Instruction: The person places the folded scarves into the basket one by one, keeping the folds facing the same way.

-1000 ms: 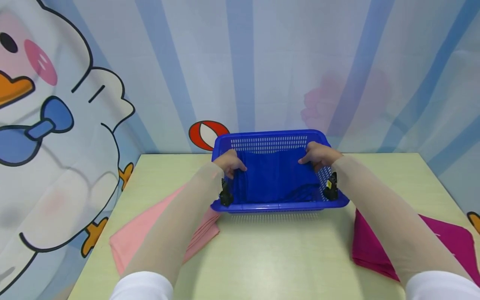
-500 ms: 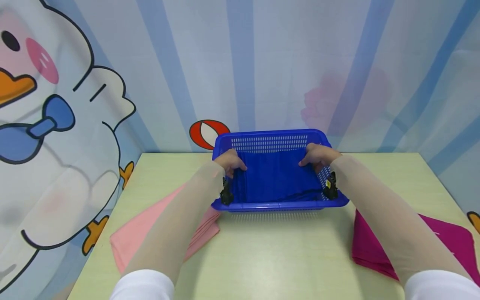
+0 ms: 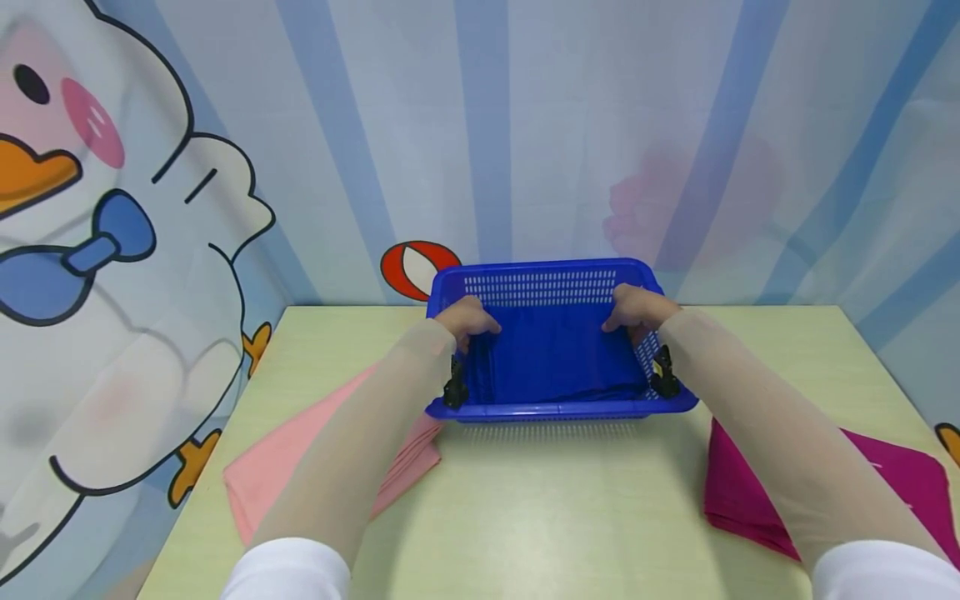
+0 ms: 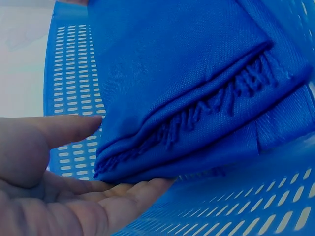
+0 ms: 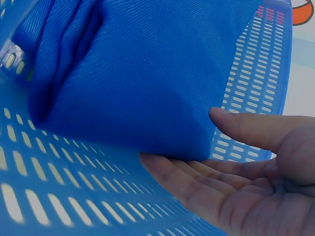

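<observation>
A folded blue scarf (image 3: 558, 350) with a fringed edge lies inside a blue plastic basket (image 3: 543, 410). At its left end is my left hand (image 3: 470, 318); the left wrist view shows the thumb tip at the scarf's side and the fairly straight fingers (image 4: 142, 196) along its lower edge, partly beneath it. My right hand (image 3: 637, 308) is at the opposite end, thumb spread apart from the extended fingers (image 5: 187, 184), whose tips meet the scarf's underside. Both hands reach within the basket walls. Head view hides the undersides of both hands.
Left of the basket, a folded pink cloth (image 3: 300, 446) lies on the pale table (image 3: 540, 517), partly under the left forearm. A folded magenta cloth (image 3: 892, 475) lies at the right. Behind the table hangs a printed backdrop (image 3: 555, 125).
My left hand has shifted slightly right along the scarf's end. The scarf's near edge lies a little flatter in the basket. My right hand has barely moved, and the basket has stayed in place.
</observation>
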Tool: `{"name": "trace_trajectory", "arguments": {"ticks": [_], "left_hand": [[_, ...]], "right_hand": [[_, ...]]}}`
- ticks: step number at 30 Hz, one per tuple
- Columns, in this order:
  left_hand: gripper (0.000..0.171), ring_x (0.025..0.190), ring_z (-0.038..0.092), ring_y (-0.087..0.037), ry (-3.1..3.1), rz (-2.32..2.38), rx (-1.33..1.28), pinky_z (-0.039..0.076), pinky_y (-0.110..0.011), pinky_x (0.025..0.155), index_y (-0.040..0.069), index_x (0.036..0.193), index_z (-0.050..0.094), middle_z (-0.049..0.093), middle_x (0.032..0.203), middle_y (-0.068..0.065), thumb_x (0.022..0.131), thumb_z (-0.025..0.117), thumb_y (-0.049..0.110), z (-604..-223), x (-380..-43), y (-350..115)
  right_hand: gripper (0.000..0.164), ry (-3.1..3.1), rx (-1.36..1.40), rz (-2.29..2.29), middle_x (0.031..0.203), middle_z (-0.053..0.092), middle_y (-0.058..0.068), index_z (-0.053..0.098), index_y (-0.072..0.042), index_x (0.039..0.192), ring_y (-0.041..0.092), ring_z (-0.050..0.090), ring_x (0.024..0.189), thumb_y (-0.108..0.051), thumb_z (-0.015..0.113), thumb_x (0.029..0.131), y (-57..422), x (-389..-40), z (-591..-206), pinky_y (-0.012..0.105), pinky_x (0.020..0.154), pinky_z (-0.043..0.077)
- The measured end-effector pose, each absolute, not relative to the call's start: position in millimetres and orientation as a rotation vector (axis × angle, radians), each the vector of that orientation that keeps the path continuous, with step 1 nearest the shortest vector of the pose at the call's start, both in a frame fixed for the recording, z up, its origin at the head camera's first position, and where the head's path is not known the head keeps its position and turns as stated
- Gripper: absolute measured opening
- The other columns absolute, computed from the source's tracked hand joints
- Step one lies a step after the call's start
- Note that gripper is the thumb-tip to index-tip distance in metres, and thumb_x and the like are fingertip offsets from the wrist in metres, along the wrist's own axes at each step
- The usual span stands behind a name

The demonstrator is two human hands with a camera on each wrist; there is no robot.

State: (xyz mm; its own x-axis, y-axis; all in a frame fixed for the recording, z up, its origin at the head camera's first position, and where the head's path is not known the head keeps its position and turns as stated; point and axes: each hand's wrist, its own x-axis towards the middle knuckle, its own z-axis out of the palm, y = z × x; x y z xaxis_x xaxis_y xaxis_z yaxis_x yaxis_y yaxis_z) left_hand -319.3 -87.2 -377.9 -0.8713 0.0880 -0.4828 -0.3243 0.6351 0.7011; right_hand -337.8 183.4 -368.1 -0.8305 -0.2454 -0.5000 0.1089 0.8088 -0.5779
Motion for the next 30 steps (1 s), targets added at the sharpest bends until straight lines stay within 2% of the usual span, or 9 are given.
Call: {"name": "trace_trajectory", "arguments": {"ticks": [2,7,11,15,18,20,23,27,30], "left_hand": [[0.066,0.137,0.040,-0.042,2.359,1.146,-0.176,0.044,-0.057,0.103,-0.005,0.153,0.026,0.033,0.155,-0.023,0.099,0.061,0.011,-377.1,-318.6,-86.9],[0.075,0.141,0.032,-0.044,2.319,1.136,-0.152,0.039,-0.057,0.107,-0.003,0.156,0.015,0.022,0.160,-0.021,0.100,0.061,0.014,-376.9,-319.3,-86.4],[0.076,0.143,0.030,-0.040,2.342,1.105,-0.114,0.039,-0.056,0.107,-0.003,0.156,0.013,0.020,0.161,-0.020,0.100,0.061,0.014,-375.2,-319.5,-84.2],[0.073,0.141,0.034,-0.037,2.381,1.038,-0.105,0.042,-0.054,0.107,-0.002,0.156,0.017,0.025,0.159,-0.019,0.101,0.061,0.018,-373.3,-318.9,-80.3],[0.069,0.138,0.039,-0.037,2.408,0.998,-0.101,0.043,-0.053,0.106,-0.002,0.154,0.024,0.033,0.156,-0.019,0.101,0.061,0.019,-371.7,-318.4,-76.3],[0.066,0.137,0.040,-0.037,2.421,0.989,-0.095,0.044,-0.053,0.105,-0.002,0.152,0.028,0.036,0.154,-0.019,0.100,0.062,0.020,-369.7,-317.6,-73.7],[0.065,0.136,0.042,-0.037,2.430,0.983,-0.089,0.043,-0.053,0.105,-0.002,0.151,0.031,0.038,0.153,-0.019,0.100,0.063,0.021,-366.4,-316.1,-70.8],[0.066,0.135,0.042,-0.037,2.431,0.990,-0.088,0.043,-0.053,0.106,-0.002,0.151,0.030,0.038,0.153,-0.018,0.100,0.063,0.022,-363.5,-315.0,-69.7],[0.067,0.135,0.043,-0.038,2.437,1.000,-0.082,0.042,-0.053,0.106,-0.002,0.152,0.028,0.038,0.152,-0.019,0.100,0.063,0.023,-361.5,-313.8,-70.2]], "right_hand": [[0.062,2.423,-0.095,-0.818,0.145,0.028,0.043,0.019,0.022,0.144,0.055,0.056,0.113,0.000,0.056,0.099,183.4,-337.8,-368.8,0.050,0.079,0.059],[0.058,2.461,-0.116,-0.787,0.138,0.037,0.041,0.027,0.022,0.140,0.046,0.065,0.093,-0.002,0.059,0.098,183.8,-337.2,-369.2,0.045,0.074,0.060],[0.053,2.484,-0.132,-0.782,0.133,0.043,0.039,0.032,0.022,0.135,0.043,0.065,0.093,-0.003,0.061,0.098,182.9,-334.4,-367.2,0.045,0.076,0.060],[0.050,2.489,-0.140,-0.794,0.129,0.046,0.037,0.035,0.021,0.133,0.042,0.064,0.092,-0.002,0.061,0.097,181.5,-331.0,-364.7,0.047,0.079,0.059],[0.041,2.496,-0.153,-0.803,0.114,0.050,0.028,0.042,0.019,0.125,0.039,0.064,0.088,-0.002,0.062,0.096,182.0,-330.2,-364.0,0.046,0.077,0.060],[0.031,2.517,-0.178,-0.789,0.099,0.052,0.021,0.049,0.017,0.114,0.038,0.065,0.083,-0.003,0.064,0.096,183.0,-330.0,-362.9,0.044,0.075,0.060],[0.021,2.544,-0.215,-0.791,0.085,0.052,0.013,0.057,0.014,0.103,0.033,0.066,0.076,-0.003,0.065,0.094,185.5,-329.3,-359.3,0.043,0.074,0.061],[0.020,2.558,-0.246,-0.824,0.085,0.059,0.016,0.062,0.016,0.102,0.026,0.064,0.072,-0.002,0.065,0.094,189.7,-327.3,-353.9,0.043,0.074,0.061],[0.025,2.557,-0.277,-0.857,0.096,0.065,0.027,0.062,0.021,0.107,0.032,0.067,0.077,0.000,0.062,0.094,193.0,-324.9,-351.2,0.042,0.074,0.061]]}}
